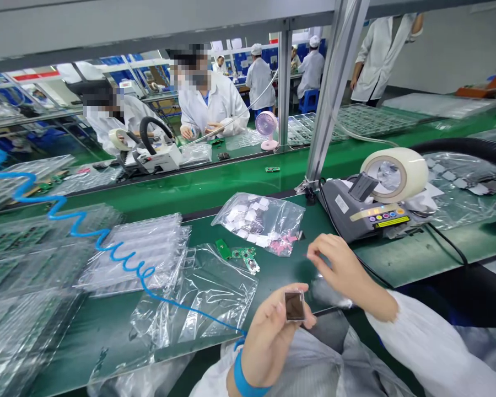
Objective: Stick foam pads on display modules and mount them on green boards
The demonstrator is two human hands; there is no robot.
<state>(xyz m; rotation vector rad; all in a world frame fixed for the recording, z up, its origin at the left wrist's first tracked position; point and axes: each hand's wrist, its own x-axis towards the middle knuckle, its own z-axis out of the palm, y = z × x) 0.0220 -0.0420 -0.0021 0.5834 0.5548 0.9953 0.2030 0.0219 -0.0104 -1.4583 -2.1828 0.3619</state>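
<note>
My left hand (270, 331), with a blue wristband (248, 375), grips a small square screen (294, 306) with a dark face and a clear rim. The screen faces up toward me. My right hand (337, 264) is raised over the bench to the right, thumb and fingers drawn together; a hint of pink shows at the fingertips, too small to name. Just beyond it lies a clear bag (256, 218) with white square pieces and pink tabs (283, 242). Green circuit boards (244, 256) lie left of the bag, beside a flat plastic sheet (206, 292).
A grey tape dispenser (364, 209) with a wide tape roll (394, 173) stands to the right. Stacked clear trays (128, 248) fill the left. A blue coiled cord (119, 256) runs to my wrist. A metal post (328, 99) rises ahead; co-workers (210, 99) sit across.
</note>
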